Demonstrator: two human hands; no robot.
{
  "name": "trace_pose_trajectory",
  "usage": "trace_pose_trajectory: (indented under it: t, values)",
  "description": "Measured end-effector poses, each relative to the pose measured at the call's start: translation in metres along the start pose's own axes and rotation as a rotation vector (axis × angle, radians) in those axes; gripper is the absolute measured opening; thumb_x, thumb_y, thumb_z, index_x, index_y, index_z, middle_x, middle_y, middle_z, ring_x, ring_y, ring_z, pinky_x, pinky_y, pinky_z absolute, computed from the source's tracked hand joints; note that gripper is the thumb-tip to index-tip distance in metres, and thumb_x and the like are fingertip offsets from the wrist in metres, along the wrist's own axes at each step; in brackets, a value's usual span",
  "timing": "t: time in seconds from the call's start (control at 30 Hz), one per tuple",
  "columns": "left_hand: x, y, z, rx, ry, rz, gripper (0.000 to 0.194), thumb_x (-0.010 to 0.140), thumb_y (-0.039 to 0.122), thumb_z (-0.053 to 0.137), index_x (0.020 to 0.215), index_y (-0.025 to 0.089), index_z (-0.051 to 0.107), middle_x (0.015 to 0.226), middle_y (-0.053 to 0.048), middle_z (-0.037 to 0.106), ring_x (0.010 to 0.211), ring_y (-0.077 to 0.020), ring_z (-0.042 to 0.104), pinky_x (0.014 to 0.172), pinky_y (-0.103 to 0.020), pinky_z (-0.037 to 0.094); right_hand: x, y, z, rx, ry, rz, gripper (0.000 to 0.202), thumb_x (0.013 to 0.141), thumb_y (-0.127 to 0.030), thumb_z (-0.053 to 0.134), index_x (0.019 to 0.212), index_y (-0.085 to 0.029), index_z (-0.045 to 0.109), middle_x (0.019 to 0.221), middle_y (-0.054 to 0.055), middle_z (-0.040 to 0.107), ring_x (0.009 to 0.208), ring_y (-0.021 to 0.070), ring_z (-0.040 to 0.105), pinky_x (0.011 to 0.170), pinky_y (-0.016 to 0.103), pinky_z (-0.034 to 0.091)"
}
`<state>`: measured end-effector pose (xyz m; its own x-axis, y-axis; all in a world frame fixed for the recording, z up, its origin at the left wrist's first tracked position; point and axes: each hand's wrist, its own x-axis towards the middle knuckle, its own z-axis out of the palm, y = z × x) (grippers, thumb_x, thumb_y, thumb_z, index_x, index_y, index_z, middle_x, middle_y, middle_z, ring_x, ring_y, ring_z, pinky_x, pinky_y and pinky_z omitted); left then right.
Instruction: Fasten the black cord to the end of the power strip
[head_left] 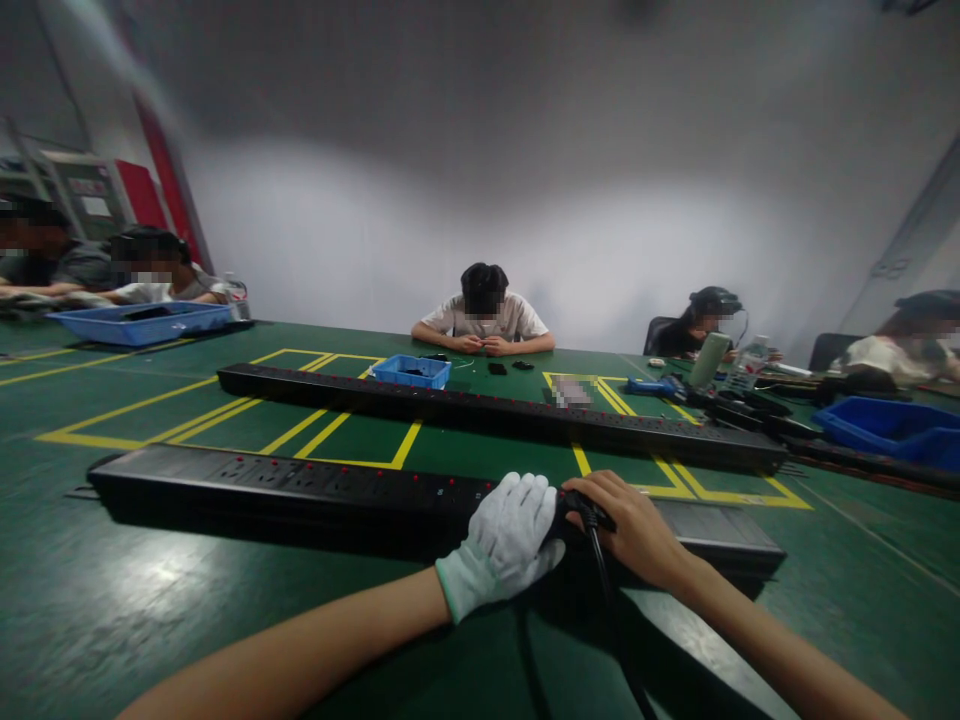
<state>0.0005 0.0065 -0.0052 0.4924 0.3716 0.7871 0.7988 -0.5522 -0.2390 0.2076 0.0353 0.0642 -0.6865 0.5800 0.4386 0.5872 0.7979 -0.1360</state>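
A long black power strip (pixel 270 488) lies across the green table in front of me. My left hand (pixel 506 540), in a white glove, rests on the strip near its middle, fingers curled over it. My bare right hand (pixel 634 530) pinches a black plug (pixel 581 505) at the strip, and its black cable (pixel 604 590) runs down toward me. Both hands touch at the plug.
A second long black power strip (pixel 487 410) lies farther back. A small blue tray (pixel 411 371) sits behind it, a larger blue tray (pixel 139 322) at far left, a blue bin (pixel 892 428) at right. Several people sit around the table (pixel 112 600), marked with yellow lines.
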Motion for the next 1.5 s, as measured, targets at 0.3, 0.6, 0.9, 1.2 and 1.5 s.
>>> trace_pose_trajectory:
  t: [0.3,0.6,0.9,1.2,1.5]
  values:
    - [0.0,0.001,-0.003,-0.012,-0.048,-0.007,0.053,0.09,0.038,0.046,0.134,0.008,0.043,0.127,-0.019,0.055,0.121,-0.031,0.049,0.1,-0.05,0.042,-0.014,-0.001,0.03,-0.132,0.205,0.052,0.033,0.09,-0.027,0.049,0.123,-0.019,0.051,0.109,0.011,0.064,0.099,0.0261,0.059,0.085,0.041,0.049]
    - [0.003,0.0,-0.007,-0.009,-0.066,0.026,0.053,0.09,0.036,0.047,0.135,0.009,0.042,0.128,-0.017,0.055,0.12,-0.0306,0.05,0.101,-0.05,0.042,-0.024,-0.001,0.048,-0.199,0.278,0.09,0.042,0.09,-0.021,0.044,0.132,-0.014,0.042,0.117,0.013,0.062,0.105,0.0267,0.058,0.092,0.041,0.046]
    - [0.008,0.002,-0.009,-0.008,-0.097,0.03,0.052,0.089,0.035,0.048,0.135,0.01,0.043,0.125,-0.016,0.056,0.117,-0.0307,0.051,0.099,-0.05,0.043,-0.025,-0.004,0.048,-0.191,0.275,0.1,0.049,0.086,-0.017,0.045,0.135,-0.012,0.038,0.113,0.013,0.062,0.104,0.0259,0.057,0.091,0.039,0.047]
    - [0.005,0.002,-0.006,0.024,-0.091,0.042,0.052,0.089,0.035,0.049,0.134,0.01,0.044,0.128,-0.016,0.055,0.119,-0.0311,0.049,0.099,-0.05,0.043,-0.026,0.001,0.05,-0.205,0.318,0.041,0.046,0.086,-0.017,0.045,0.131,-0.011,0.042,0.115,0.014,0.062,0.103,0.0255,0.057,0.091,0.039,0.047]
    - [0.005,0.001,-0.006,0.008,-0.084,0.045,0.052,0.088,0.035,0.051,0.134,0.01,0.044,0.126,-0.017,0.056,0.119,-0.0311,0.05,0.099,-0.05,0.043,-0.024,-0.001,0.047,-0.204,0.309,0.041,0.043,0.085,-0.017,0.046,0.128,-0.01,0.045,0.112,0.014,0.063,0.101,0.0254,0.058,0.09,0.039,0.048]
